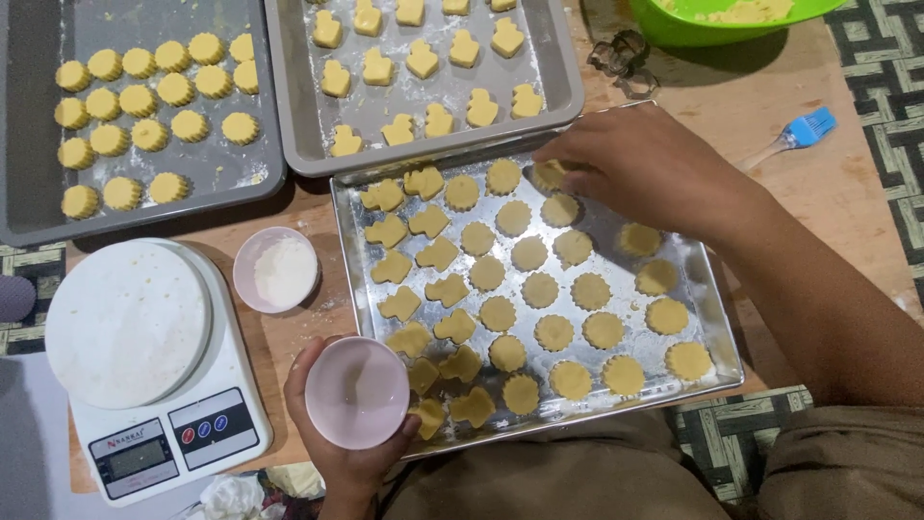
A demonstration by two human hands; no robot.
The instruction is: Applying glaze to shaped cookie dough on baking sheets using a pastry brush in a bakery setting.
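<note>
While the left hand (351, 453) cups a small pink bowl (357, 392) from below at about seven o'clock, fingers curled around its underside and closed on it, the right hand (640, 169) reaches in from three o'clock to the far edge of the shiny metal tray (703, 289). Its fingertips (563, 164) are bunched together on a round scalloped dough piece (551, 175) at the tray's twelve o'clock rim, though whether they pinch it or only press on it I cannot tell. The tray holds rows of round fluted dough pieces on its three o'clock side and irregular cut shapes on its nine o'clock side. A second pink bowl (276, 270) with white powder sits just beside the tray at nine o'clock, near a white kitchen scale (154, 366). Two grey baking trays lie beyond at eleven and twelve o'clock, one (24, 193) with round pieces, the other (568, 87) with shaped ones. A green bowl (674, 29), a metal cookie cutter (621, 56) and a blue pastry brush (799, 133) rest around one to two o'clock on the wooden table (847, 202).
</note>
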